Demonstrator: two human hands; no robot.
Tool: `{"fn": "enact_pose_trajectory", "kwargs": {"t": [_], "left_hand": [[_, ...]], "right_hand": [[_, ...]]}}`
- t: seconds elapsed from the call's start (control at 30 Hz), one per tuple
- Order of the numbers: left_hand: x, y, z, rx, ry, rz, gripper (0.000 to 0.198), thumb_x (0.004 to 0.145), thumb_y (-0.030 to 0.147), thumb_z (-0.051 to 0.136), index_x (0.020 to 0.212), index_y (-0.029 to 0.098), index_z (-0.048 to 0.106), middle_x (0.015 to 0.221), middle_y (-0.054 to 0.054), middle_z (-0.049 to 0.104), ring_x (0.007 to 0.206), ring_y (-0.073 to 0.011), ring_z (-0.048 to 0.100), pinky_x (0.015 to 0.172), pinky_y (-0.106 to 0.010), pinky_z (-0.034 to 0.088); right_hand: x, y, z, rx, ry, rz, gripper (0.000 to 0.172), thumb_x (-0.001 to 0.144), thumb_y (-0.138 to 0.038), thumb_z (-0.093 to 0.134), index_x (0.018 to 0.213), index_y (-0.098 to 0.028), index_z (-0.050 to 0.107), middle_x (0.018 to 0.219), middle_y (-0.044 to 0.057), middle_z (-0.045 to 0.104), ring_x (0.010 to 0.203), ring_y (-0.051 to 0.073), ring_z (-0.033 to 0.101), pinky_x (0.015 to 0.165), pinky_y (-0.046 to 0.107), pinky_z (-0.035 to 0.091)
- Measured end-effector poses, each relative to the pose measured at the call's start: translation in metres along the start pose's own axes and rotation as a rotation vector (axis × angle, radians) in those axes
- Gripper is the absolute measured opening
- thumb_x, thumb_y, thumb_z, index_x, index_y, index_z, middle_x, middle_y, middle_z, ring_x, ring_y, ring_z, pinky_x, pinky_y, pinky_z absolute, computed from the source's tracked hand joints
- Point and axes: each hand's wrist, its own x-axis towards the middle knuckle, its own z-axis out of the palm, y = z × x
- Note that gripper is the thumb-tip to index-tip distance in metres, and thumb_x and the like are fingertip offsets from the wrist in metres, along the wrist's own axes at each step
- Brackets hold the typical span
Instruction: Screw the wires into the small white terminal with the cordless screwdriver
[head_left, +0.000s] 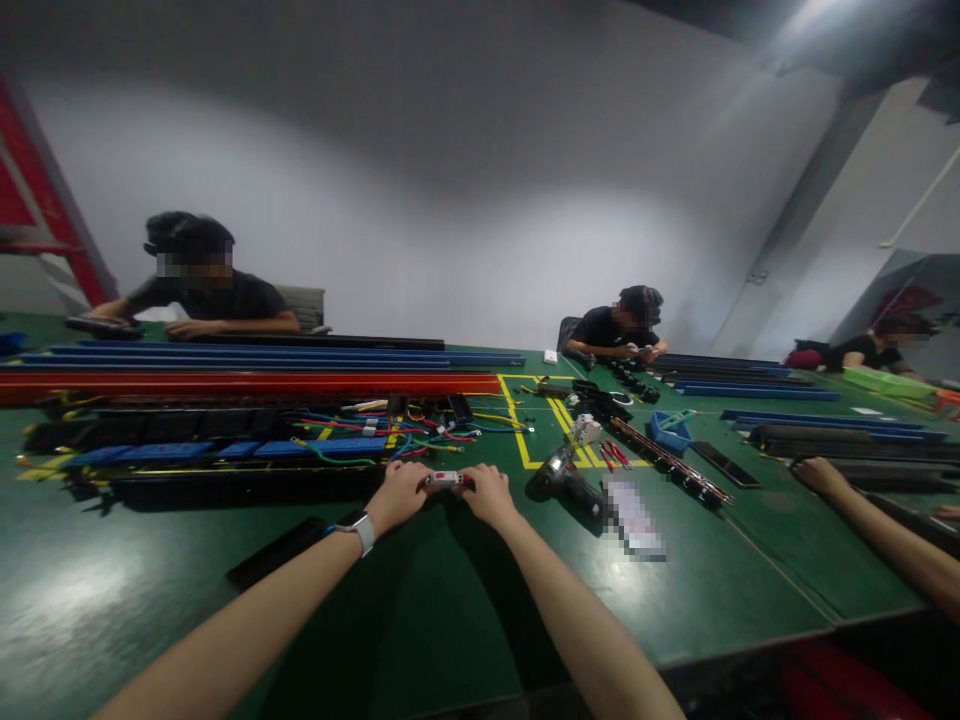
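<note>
Between both hands is a small pale grey rectangular module (448,479) with a red mark and darker ends; its exact kind is too small to make out. My left hand (403,492), with a watch (364,533) at its wrist, closes on the module's left end. The right end is pinched by my right hand (489,493). Just beyond my fingers lie coloured wires (457,435) with ring ends. Left of them, blue blocks (161,455) sit in a long black strip assembly (247,487).
Right of my hands are a cordless drill (574,487), a pixelated flat item (636,518), red-handled tools (616,455) and a blue bin (670,431). Red (247,385) and blue rails cross the green table (420,640). Co-workers sit opposite; another person's arm (862,510) reaches in at right.
</note>
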Motion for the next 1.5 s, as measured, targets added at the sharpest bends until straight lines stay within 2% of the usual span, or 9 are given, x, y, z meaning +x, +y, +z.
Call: {"fn": "enact_pose_trajectory", "kwargs": {"t": [0.4, 0.6, 0.77, 0.87, 0.97, 1.07, 1.3, 1.4, 1.5], "left_hand": [[-0.05, -0.058, -0.059, 0.022, -0.05, -0.012, 0.023, 0.085, 0.038, 0.054, 0.097, 0.026, 0.07, 0.103, -0.009, 0.073, 0.1, -0.0276, 0.063, 0.101, -0.045, 0.038], [-0.07, -0.082, -0.086, -0.024, -0.07, -0.031, 0.025, 0.083, 0.043, 0.054, 0.092, 0.027, 0.07, 0.1, -0.009, 0.074, 0.097, -0.0286, 0.063, 0.1, -0.044, 0.041], [-0.083, -0.102, -0.096, -0.006, -0.064, -0.065, 0.024, 0.081, 0.045, 0.054, 0.09, 0.029, 0.07, 0.094, -0.007, 0.074, 0.098, -0.0301, 0.063, 0.1, -0.046, 0.043], [-0.087, -0.112, -0.093, 0.025, -0.07, -0.06, 0.025, 0.083, 0.043, 0.051, 0.09, 0.029, 0.07, 0.097, -0.007, 0.073, 0.099, -0.0298, 0.063, 0.102, -0.047, 0.042], [-0.086, -0.12, -0.092, 0.045, -0.08, -0.054, 0.028, 0.085, 0.043, 0.05, 0.094, 0.028, 0.071, 0.103, -0.007, 0.073, 0.102, -0.0286, 0.063, 0.102, -0.045, 0.042], [-0.081, -0.127, -0.097, 0.067, -0.118, -0.054, 0.033, 0.085, 0.048, 0.052, 0.104, 0.028, 0.071, 0.111, -0.007, 0.072, 0.105, -0.0274, 0.063, 0.1, -0.041, 0.044], [-0.075, -0.141, -0.108, 0.266, -0.253, -0.091, 0.078, 0.069, 0.073, 0.065, 0.129, 0.024, 0.063, 0.129, -0.012, 0.067, 0.121, -0.0348, 0.059, 0.11, -0.044, 0.037], [-0.077, -0.151, -0.118, 0.319, -0.229, -0.152, 0.086, 0.068, 0.077, 0.063, 0.135, 0.024, 0.06, 0.136, -0.013, 0.063, 0.126, -0.037, 0.056, 0.113, -0.046, 0.033], [-0.081, -0.165, -0.14, 0.358, -0.258, -0.215, 0.085, 0.067, 0.077, 0.064, 0.131, 0.022, 0.062, 0.135, -0.013, 0.064, 0.125, -0.0372, 0.056, 0.11, -0.045, 0.036]], "right_hand": [[0.007, -0.072, 0.034, 0.081, -0.03, -0.161, 0.031, 0.1, -0.045, 0.051, 0.119, -0.029, 0.068, 0.116, 0.009, 0.066, 0.107, 0.029, 0.057, 0.089, 0.042, 0.039], [0.014, -0.102, 0.063, 0.139, -0.017, -0.214, 0.032, 0.1, -0.042, 0.048, 0.122, -0.027, 0.066, 0.116, 0.01, 0.065, 0.108, 0.03, 0.057, 0.09, 0.044, 0.041], [0.021, -0.123, 0.084, 0.176, 0.011, -0.171, 0.033, 0.091, -0.026, 0.056, 0.123, -0.019, 0.061, 0.125, 0.014, 0.061, 0.113, 0.031, 0.055, 0.092, 0.043, 0.041], [0.024, -0.127, 0.084, 0.187, -0.004, -0.163, 0.03, 0.088, -0.022, 0.058, 0.117, -0.018, 0.062, 0.125, 0.014, 0.061, 0.112, 0.029, 0.055, 0.092, 0.04, 0.042], [0.025, -0.127, 0.08, 0.199, -0.013, -0.202, 0.034, 0.089, -0.038, 0.064, 0.119, -0.021, 0.063, 0.123, 0.012, 0.062, 0.111, 0.03, 0.056, 0.092, 0.043, 0.041], [0.025, -0.126, 0.079, 0.195, -0.009, -0.209, 0.034, 0.094, -0.047, 0.058, 0.119, -0.025, 0.064, 0.12, 0.01, 0.064, 0.111, 0.03, 0.056, 0.092, 0.043, 0.041], [0.028, -0.124, 0.091, 0.174, 0.058, -0.192, 0.027, 0.098, -0.042, 0.053, 0.114, -0.027, 0.068, 0.116, 0.009, 0.066, 0.106, 0.026, 0.059, 0.089, 0.039, 0.042], [0.028, -0.124, 0.093, 0.154, 0.06, -0.194, 0.026, 0.099, -0.04, 0.053, 0.113, -0.026, 0.068, 0.116, 0.009, 0.067, 0.105, 0.026, 0.059, 0.089, 0.038, 0.042], [0.029, -0.124, 0.094, 0.148, 0.055, -0.19, 0.026, 0.099, -0.038, 0.052, 0.114, -0.026, 0.069, 0.116, 0.01, 0.067, 0.105, 0.026, 0.059, 0.088, 0.039, 0.042]]}}
